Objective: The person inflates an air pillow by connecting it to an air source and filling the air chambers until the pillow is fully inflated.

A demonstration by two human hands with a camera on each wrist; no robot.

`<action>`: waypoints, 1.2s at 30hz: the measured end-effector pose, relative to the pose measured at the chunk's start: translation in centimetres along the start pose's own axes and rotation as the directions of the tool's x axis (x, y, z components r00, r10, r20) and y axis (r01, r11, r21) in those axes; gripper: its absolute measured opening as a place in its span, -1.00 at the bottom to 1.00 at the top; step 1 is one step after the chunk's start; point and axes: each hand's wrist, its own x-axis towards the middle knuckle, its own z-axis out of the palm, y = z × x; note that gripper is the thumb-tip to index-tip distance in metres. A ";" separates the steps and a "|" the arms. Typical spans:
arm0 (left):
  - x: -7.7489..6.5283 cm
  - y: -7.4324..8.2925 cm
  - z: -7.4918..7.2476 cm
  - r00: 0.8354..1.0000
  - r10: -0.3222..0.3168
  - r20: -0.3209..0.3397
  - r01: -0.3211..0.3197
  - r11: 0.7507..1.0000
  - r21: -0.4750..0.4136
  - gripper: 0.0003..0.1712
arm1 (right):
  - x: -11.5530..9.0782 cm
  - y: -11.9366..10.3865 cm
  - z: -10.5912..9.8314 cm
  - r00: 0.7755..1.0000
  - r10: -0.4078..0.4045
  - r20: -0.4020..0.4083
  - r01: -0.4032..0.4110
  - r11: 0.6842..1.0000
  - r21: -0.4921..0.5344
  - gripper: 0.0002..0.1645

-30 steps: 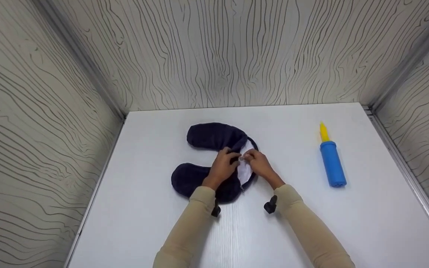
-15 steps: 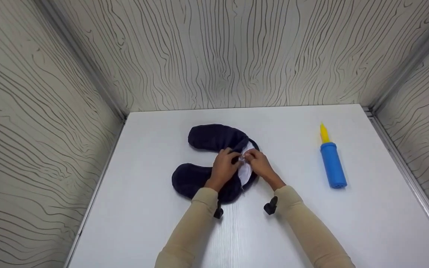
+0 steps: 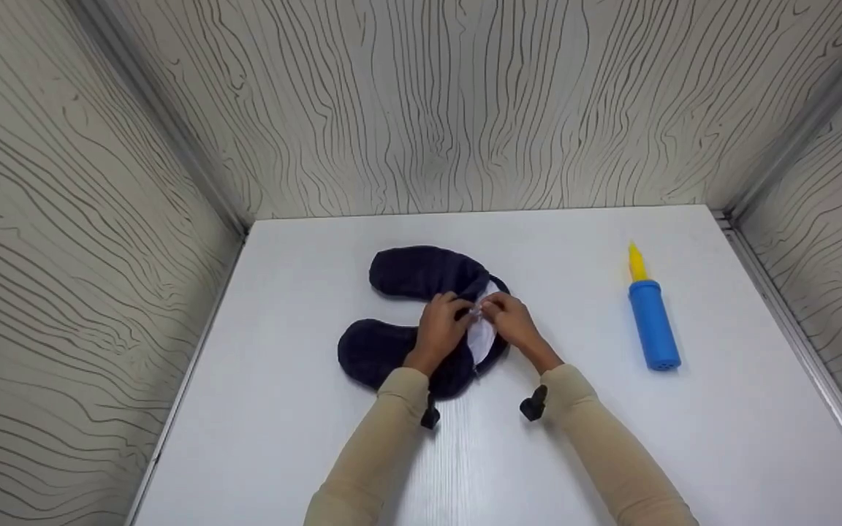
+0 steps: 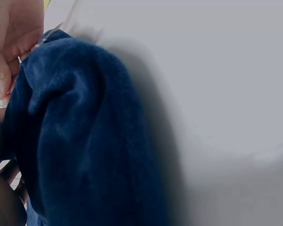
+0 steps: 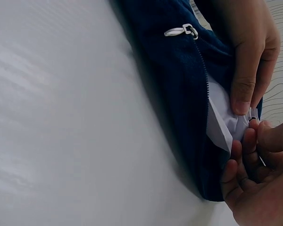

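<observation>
In the head view, a dark blue, U-shaped plush neck pillow [image 3: 384,351] lies on the table with its zipped cover gaping along the curved back. White inner lining [image 5: 221,125] shows through the gap, and the zip pull [image 5: 181,31] hangs at one end of it. A small clear valve [image 5: 253,113] stands up from the white inner part. My left hand [image 3: 441,325] reaches over the pillow and pinches the valve from the left. From the other side, my right hand [image 3: 512,321] pinches the valve too, thumb and forefinger meeting there. Its other fingers touch the lining.
A blue hand pump [image 3: 653,321] with a yellow nozzle [image 3: 636,261] lies to the right on the white table [image 3: 282,453]. Wood-patterned walls [image 3: 421,109] enclose the table at the back and both sides.
Both hands stay at the valve and shift only slightly. The pillow's upper arm sits a touch lower in view. The pump has not moved.
</observation>
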 end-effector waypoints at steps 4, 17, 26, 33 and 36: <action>-0.1 -0.1 0.2 1.000 0.019 -0.024 -0.019 1.000 0.001 -0.81 | 0.0 0.2 -0.1 1.000 -0.006 0.006 0.006 0.999 -0.032 -0.77; -0.2 -0.1 0.2 0.999 0.015 -0.040 -0.016 1.000 -0.020 -0.80 | 0.2 0.0 -1.3 1.000 -0.008 0.029 0.009 0.998 -0.057 -0.68; -0.2 0.0 0.0 1.000 -0.021 -0.021 0.020 0.998 -0.054 -0.78 | 0.6 -0.7 -5.0 1.000 0.016 -0.002 -0.016 1.000 0.003 -0.63; -0.3 0.2 0.1 0.999 -0.016 -0.044 0.013 0.998 -0.058 -0.76 | 0.8 -0.5 -7.9 0.999 -0.001 -0.035 0.000 1.000 -0.029 -0.62; -0.2 0.2 0.2 0.998 -0.024 -0.052 0.022 0.998 -0.053 -0.76 | 0.7 -0.5 -9.2 0.999 -0.010 -0.038 0.008 0.998 -0.056 -0.60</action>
